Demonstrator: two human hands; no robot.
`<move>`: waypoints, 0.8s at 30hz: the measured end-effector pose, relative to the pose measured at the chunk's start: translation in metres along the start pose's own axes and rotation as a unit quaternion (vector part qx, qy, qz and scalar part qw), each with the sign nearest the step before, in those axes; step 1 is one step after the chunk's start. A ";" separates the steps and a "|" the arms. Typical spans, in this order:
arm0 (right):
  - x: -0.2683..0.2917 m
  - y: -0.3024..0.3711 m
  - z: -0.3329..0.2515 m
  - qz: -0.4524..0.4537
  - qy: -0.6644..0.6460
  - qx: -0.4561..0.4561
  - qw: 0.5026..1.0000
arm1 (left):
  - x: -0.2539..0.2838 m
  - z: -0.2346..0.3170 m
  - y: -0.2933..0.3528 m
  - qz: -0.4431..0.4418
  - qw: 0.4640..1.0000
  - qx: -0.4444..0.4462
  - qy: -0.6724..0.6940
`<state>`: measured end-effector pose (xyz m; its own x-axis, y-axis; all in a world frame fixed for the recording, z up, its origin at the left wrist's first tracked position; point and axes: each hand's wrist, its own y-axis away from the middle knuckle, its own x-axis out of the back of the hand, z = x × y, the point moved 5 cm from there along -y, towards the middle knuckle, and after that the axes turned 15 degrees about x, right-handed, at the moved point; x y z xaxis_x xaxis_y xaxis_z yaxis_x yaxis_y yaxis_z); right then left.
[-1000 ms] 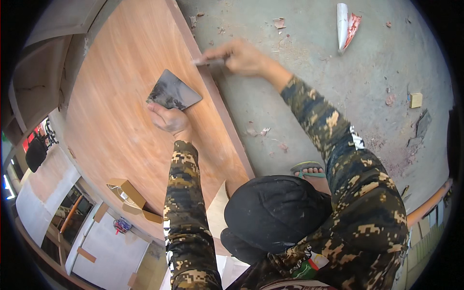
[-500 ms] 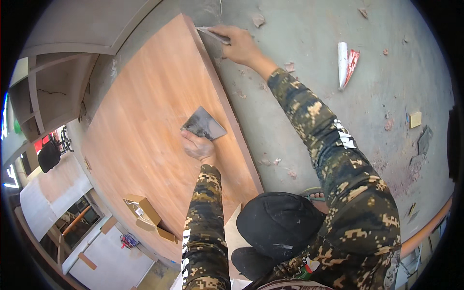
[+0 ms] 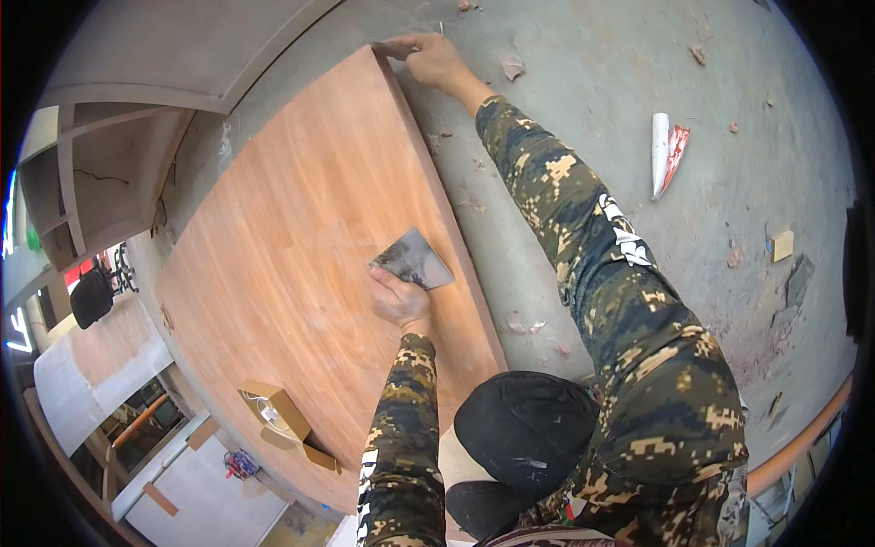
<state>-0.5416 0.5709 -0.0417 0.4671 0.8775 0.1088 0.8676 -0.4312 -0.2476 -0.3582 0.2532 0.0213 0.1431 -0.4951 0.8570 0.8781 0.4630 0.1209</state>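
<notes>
A large wood-grained panel point(image 3: 301, 219) takes up the middle. Over its right part, my left hand point(image 3: 399, 303) grips a flat, square grey scraper plate point(image 3: 417, 257) with dark smears on it, thumb on top. My right hand point(image 3: 435, 62) is stretched to the far right corner of the panel. Its fingers are closed on a thin grey scraper blade point(image 3: 396, 51), which lies against the panel's edge at that corner. Where the blade meets the edge is too small to make out.
On the grey floor at right lie a white tube point(image 3: 660, 150), a red-smeared strip point(image 3: 675, 157), a yellowish block point(image 3: 782, 245) and scattered scraps. An open cardboard box point(image 3: 275, 410) rests on the panel's near left. Pale shelving point(image 3: 137, 155) stands at far left.
My right hand and its scraper have slid along the panel's right edge to the far corner. My left hand keeps its plate over the panel, and the whole view has shifted slightly.
</notes>
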 end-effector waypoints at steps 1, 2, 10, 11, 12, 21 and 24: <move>-0.004 0.000 -0.005 0.007 -0.005 -0.002 1.000 | 0.001 -0.001 -0.001 -0.003 1.000 -0.001 -0.013; -0.007 0.000 -0.010 0.006 -0.007 -0.001 1.000 | 0.000 -0.001 -0.002 -0.008 1.000 -0.001 -0.027; 0.006 0.006 -0.008 -0.088 -0.025 -0.157 0.983 | 0.005 0.003 -0.007 -0.018 0.999 -0.009 -0.029; 0.004 0.005 -0.009 -0.090 -0.026 -0.158 0.983 | 0.006 0.000 -0.008 -0.031 0.999 0.005 -0.039; 0.009 -0.002 -0.008 -0.050 -0.010 -0.131 0.990 | 0.004 -0.001 -0.008 -0.033 0.999 0.005 -0.038; 0.009 -0.011 0.007 -0.023 -0.051 -0.109 0.992 | -0.004 0.008 0.001 -0.020 1.000 -0.017 -0.007; -0.001 0.010 -0.007 -0.063 -0.099 -0.133 0.984 | 0.002 -0.002 -0.007 -0.026 0.999 0.006 -0.046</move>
<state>-0.5316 0.5644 -0.0373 0.3339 0.9398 -0.0732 0.9426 -0.3334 0.0196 -0.3633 0.2477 0.0217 0.0545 -0.4490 0.8919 0.8780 0.4469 0.1713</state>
